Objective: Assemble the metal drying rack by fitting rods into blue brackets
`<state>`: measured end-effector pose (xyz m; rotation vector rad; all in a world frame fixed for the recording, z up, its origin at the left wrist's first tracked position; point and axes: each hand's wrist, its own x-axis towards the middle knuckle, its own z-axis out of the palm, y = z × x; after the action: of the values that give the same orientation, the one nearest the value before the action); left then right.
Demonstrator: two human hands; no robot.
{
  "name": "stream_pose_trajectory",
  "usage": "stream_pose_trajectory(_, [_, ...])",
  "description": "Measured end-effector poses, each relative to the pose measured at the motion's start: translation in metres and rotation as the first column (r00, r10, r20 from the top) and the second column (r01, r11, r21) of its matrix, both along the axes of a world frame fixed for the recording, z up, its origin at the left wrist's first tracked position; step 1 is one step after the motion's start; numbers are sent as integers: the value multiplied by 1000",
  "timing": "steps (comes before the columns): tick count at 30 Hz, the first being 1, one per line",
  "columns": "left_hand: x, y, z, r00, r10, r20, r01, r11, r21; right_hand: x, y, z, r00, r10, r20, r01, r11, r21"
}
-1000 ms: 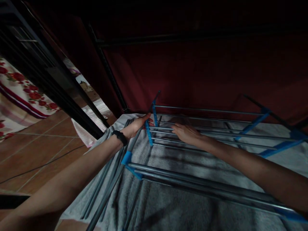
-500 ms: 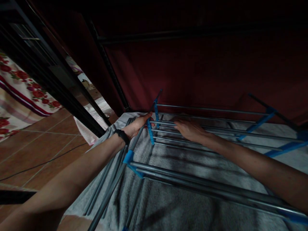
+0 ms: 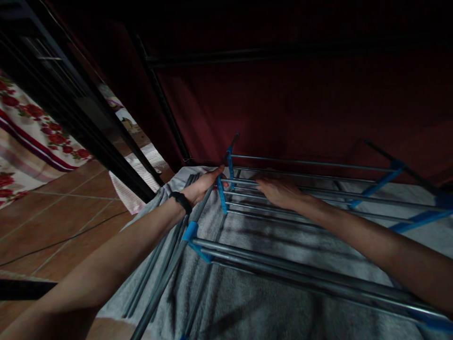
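Observation:
A rack of grey metal tubes and blue plastic brackets lies before me on a grey blanket. My left hand (image 3: pixel 205 185), with a dark band at its wrist, is closed around a blue bracket (image 3: pixel 222 196) and the side pole beside it; some of its fingers are hidden behind them. My right hand (image 3: pixel 278 191) is closed on a metal tube (image 3: pixel 244 181) a little to the right of that bracket. Nearer to me, thicker tubes (image 3: pixel 283 267) run right from a blue corner joint (image 3: pixel 190 231) on the side pole.
Several loose grey tubes (image 3: pixel 152 264) lie on the blanket (image 3: pixel 269 311) to the left. Behind the rack hangs a dark red cloth (image 3: pixel 283 113). Black frame posts (image 3: pixel 95 137) slant at the left, near a flowered cloth (image 3: pixel 46 127) and a tiled floor (image 3: pixel 71 217) crossed by a thin cable.
The view has shifted very slightly. Both hands keep the same hold and the rack stays in place.

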<state>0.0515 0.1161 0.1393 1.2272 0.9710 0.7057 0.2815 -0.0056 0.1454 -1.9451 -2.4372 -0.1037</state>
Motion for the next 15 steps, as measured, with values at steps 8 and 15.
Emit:
stream_pose_trajectory(8, [0, 5, -2, 1000, 0, -30, 1, 999, 32, -1, 0, 4, 999, -29, -34, 27, 999, -46])
stream_pose_trajectory(15, [2, 1, 1, 997, -4, -78, 8, 999, 47, 3, 2, 8, 998, -24, -53, 23, 999, -30])
